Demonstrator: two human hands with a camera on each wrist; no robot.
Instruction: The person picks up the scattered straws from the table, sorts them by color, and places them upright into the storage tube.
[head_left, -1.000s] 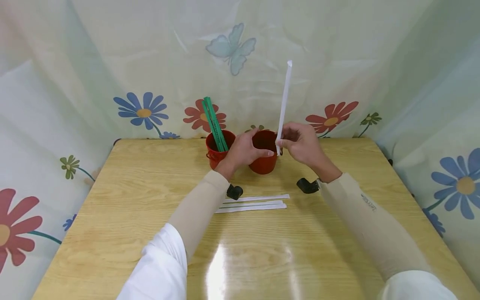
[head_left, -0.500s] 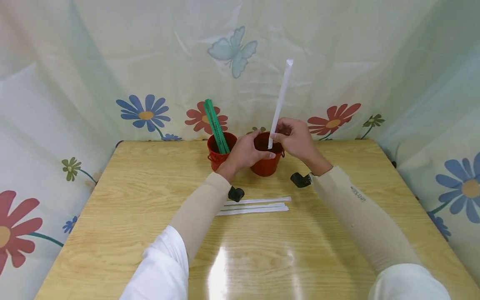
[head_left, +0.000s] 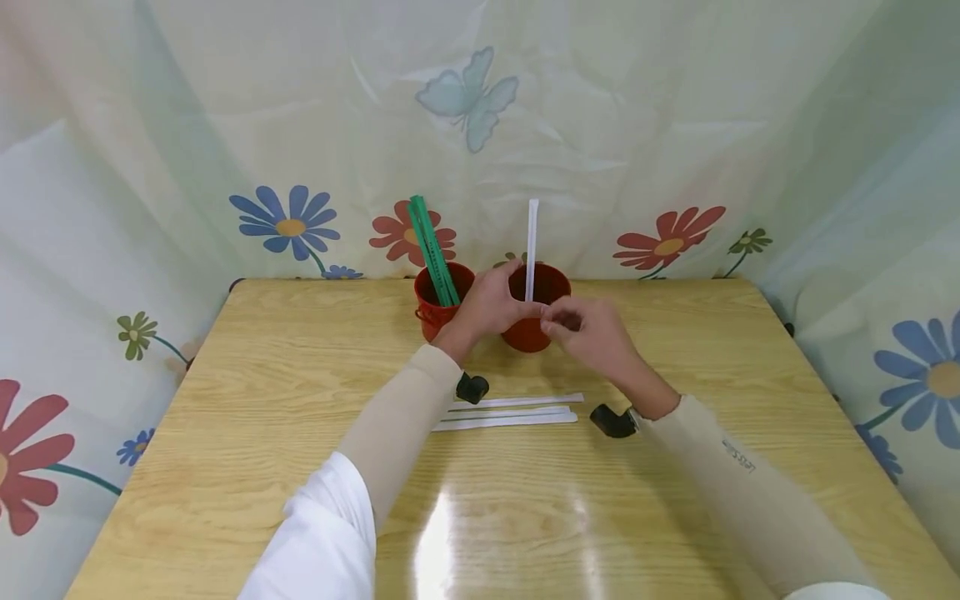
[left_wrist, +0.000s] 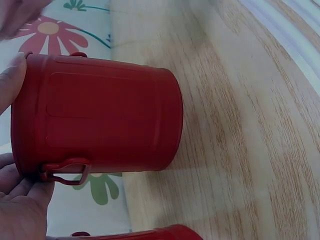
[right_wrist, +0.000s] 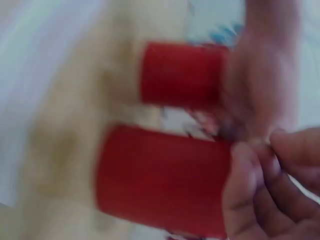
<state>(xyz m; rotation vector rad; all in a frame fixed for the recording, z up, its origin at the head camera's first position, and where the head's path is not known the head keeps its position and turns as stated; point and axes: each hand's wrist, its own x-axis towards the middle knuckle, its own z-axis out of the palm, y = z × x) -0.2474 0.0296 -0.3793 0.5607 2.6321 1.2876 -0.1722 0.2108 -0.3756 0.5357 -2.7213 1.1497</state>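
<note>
My left hand grips the rim of the right-hand red bucket, thumb on the near side. In the left wrist view, this bucket stands with a wire handle loop on its side. A thin white straw in a paper wrapper stands nearly upright inside it, its lower end hidden. My right hand is just in front and to the right of the bucket. Its fingers are loosely bent with nothing seen between them; the right wrist view, partly blurred, shows the fingertips near the bucket's rim.
A second red bucket stands close on the left, holding several green wrapped straws. Several white straws lie side by side on the wooden table in front. A flowered curtain hangs behind the table.
My right hand has lowered the white straw into the right-hand bucket, let go of it, and moved down toward me. My left hand has kept its hold on the rim.
</note>
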